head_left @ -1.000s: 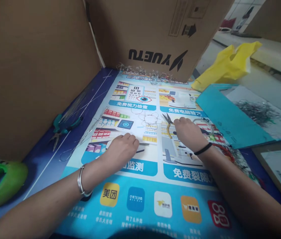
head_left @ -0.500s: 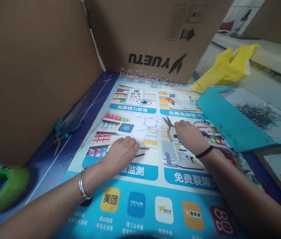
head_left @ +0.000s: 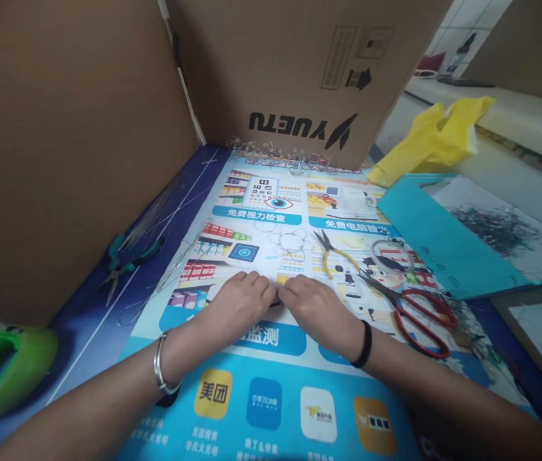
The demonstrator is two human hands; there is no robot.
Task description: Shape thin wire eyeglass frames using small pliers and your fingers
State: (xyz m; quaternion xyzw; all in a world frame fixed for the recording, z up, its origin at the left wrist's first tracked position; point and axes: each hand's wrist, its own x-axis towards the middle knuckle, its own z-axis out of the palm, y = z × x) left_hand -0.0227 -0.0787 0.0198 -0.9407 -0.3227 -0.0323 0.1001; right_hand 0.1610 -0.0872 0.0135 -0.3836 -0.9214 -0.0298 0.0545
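Over the poster (head_left: 295,374), left hand (head_left: 242,298) and right hand (head_left: 316,307) curl narrowly, anything gripped hidden.

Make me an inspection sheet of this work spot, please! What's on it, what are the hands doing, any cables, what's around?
Surface: printed sheet over a blue surface.
Job's things: a thin dark piece by the hands, too hidden to name; flower-shaped wire just beyond.
Clutter: yellow-handled pliers and red-handled scissors on the right; teal-handled pliers and green tape roll on the left; wire tangle at far right.
Grip: left hand and right hand close together, fingers curled; their hold is hidden.
Cables: nothing seen.
Surroundings: tall cardboard behind and left; yellow plastic at back right.
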